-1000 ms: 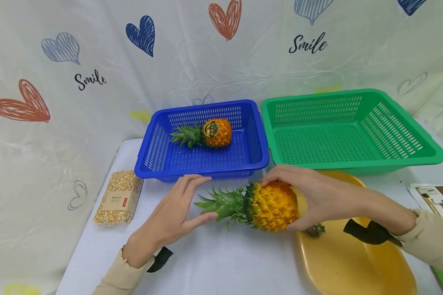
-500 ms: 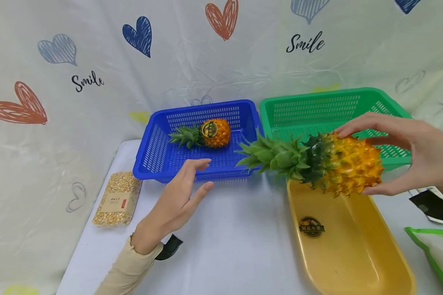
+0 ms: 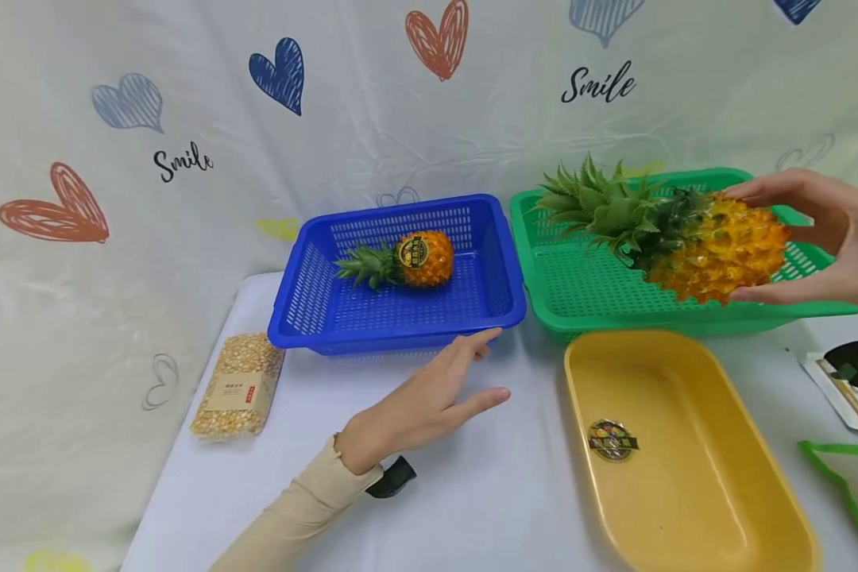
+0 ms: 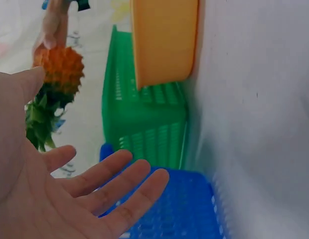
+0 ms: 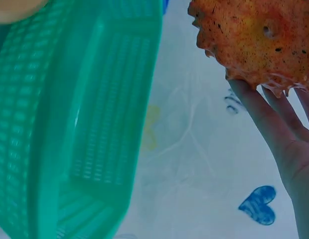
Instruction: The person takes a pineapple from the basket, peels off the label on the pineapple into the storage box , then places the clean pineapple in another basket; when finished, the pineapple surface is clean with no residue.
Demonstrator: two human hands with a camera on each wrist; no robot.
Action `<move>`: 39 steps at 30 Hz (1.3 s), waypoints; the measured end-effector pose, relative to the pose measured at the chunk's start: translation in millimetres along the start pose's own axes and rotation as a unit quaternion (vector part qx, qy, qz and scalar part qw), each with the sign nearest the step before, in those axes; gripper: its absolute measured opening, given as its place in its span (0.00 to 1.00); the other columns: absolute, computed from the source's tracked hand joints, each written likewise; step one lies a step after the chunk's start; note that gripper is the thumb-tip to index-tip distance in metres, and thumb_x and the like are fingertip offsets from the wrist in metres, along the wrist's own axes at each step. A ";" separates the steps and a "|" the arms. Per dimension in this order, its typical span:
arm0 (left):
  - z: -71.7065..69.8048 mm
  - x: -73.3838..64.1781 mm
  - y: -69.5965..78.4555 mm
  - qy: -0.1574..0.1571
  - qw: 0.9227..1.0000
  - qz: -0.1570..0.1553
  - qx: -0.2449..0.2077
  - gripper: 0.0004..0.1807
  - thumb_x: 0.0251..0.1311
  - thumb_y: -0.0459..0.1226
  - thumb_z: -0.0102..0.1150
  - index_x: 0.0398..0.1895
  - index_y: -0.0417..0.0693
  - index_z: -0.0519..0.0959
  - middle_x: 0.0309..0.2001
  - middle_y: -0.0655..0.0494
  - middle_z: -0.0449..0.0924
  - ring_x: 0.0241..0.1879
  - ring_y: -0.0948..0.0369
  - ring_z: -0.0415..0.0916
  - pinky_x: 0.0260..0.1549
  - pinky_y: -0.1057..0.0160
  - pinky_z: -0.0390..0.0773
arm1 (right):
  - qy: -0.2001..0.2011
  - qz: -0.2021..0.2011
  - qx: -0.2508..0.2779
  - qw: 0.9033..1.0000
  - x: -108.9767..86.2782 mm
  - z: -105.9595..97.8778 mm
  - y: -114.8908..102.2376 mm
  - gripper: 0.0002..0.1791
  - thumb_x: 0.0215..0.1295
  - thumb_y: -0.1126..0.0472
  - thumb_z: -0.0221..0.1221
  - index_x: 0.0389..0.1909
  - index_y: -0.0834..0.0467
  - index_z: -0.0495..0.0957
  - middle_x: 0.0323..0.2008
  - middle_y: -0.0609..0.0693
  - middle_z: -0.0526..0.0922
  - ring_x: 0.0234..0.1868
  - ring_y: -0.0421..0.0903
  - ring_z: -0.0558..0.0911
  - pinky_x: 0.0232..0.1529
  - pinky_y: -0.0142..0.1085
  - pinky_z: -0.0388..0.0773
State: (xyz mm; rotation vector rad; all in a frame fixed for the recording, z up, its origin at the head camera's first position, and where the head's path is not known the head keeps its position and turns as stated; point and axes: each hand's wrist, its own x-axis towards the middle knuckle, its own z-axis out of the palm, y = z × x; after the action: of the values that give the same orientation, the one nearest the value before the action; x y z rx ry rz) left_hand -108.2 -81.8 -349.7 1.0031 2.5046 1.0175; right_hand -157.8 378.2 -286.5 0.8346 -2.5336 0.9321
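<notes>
My right hand [image 3: 840, 238] grips a pineapple [image 3: 722, 246] by its orange body, thumb below and fingers above, holding it over the green basket [image 3: 686, 322]. Its leafy crown points left. In the right wrist view, fingertips press against the underside of the pineapple [image 5: 264, 40]. My left hand [image 3: 429, 397] is held over the table with fingers extended and holds nothing, just in front of the blue basket [image 3: 400, 338]. Inside that basket lies a second, smaller-looking pineapple [image 3: 427, 260] with a round black label.
A yellow tub [image 3: 658, 445] with a sticker inside stands in front of the green basket. Left of the blue basket lies a bag of corn kernels [image 3: 236, 389]. A green-edged packet [image 3: 851, 485] and a printed packet [image 3: 847, 389] lie at the right.
My right hand has lifted the pineapple from above the table beside the tub up and right over the green basket. My left hand has moved right.
</notes>
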 end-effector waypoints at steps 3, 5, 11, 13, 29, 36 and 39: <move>11.4 12.2 0.1 -0.018 0.999 0.009 -0.032 0.44 0.77 0.63 0.47 0.86 0.61 0.43 0.79 0.58 0.57 0.74 0.58 0.62 0.70 0.53 0.69 | 0.006 0.049 -0.022 0.999 -10.3 0.9 50.2 0.62 0.37 0.85 0.77 0.78 0.56 0.63 0.75 0.44 0.66 0.71 0.33 0.64 0.59 0.17 0.64; 19.6 20.5 0.0 -0.020 0.999 0.014 -0.046 0.45 0.77 0.62 0.47 0.86 0.64 0.40 0.80 0.58 0.55 0.75 0.58 0.61 0.71 0.53 0.68 | 0.005 0.073 -0.035 0.997 -16.5 2.0 81.9 0.63 0.40 0.82 0.79 0.79 0.51 0.63 0.76 0.45 0.65 0.72 0.32 0.63 0.60 0.16 0.61; 43.7 48.1 3.7 -0.005 0.997 0.046 -0.059 0.49 0.77 0.59 0.51 0.84 0.72 0.27 0.85 0.58 0.34 0.83 0.58 0.40 0.78 0.48 0.54 | 0.006 0.113 -0.059 0.992 -19.4 5.9 94.6 0.60 0.44 0.77 0.79 0.79 0.47 0.63 0.74 0.39 0.65 0.73 0.33 0.61 0.67 0.20 0.56; 51.5 56.8 6.5 0.002 0.997 0.046 -0.066 0.51 0.77 0.59 0.51 0.83 0.73 0.24 0.85 0.59 0.28 0.83 0.58 0.33 0.79 0.46 0.50 | 0.006 0.123 -0.035 0.992 -15.9 6.8 73.4 0.58 0.47 0.79 0.77 0.79 0.50 0.64 0.71 0.35 0.65 0.72 0.35 0.61 0.77 0.36 0.55; 80.7 105.7 30.6 0.163 0.966 -0.074 -0.186 0.55 0.72 0.63 0.54 0.85 0.63 0.28 0.85 0.50 0.35 0.82 0.53 0.42 0.78 0.47 0.54 | -0.055 0.100 -0.078 0.990 1.1 11.2 43.4 0.54 0.31 0.79 0.81 0.68 0.62 0.73 0.57 0.17 0.61 0.55 0.18 0.61 0.56 0.56 0.80; 83.8 116.2 34.6 0.197 0.956 -0.094 -0.195 0.51 0.75 0.61 0.51 0.86 0.59 0.31 0.84 0.43 0.43 0.81 0.52 0.48 0.76 0.49 0.60 | -0.093 0.083 -0.101 0.987 2.6 14.8 55.8 0.52 0.28 0.75 0.85 0.64 0.62 0.77 0.57 0.14 0.61 0.51 0.16 0.64 0.42 0.44 0.86; 83.6 118.2 35.1 0.201 0.953 -0.100 -0.202 0.50 0.76 0.61 0.50 0.86 0.61 0.32 0.83 0.41 0.46 0.81 0.51 0.51 0.75 0.49 0.62 | -0.107 0.080 -0.091 0.987 2.9 17.8 60.2 0.52 0.28 0.76 0.84 0.64 0.62 0.76 0.57 0.15 0.62 0.51 0.16 0.65 0.41 0.33 0.84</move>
State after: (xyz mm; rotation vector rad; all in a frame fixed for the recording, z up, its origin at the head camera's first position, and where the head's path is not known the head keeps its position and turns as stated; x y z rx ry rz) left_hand -138.0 60.3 -383.5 0.4454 2.4620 1.7134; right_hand -198.9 402.3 -327.5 0.7185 -2.8542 0.6719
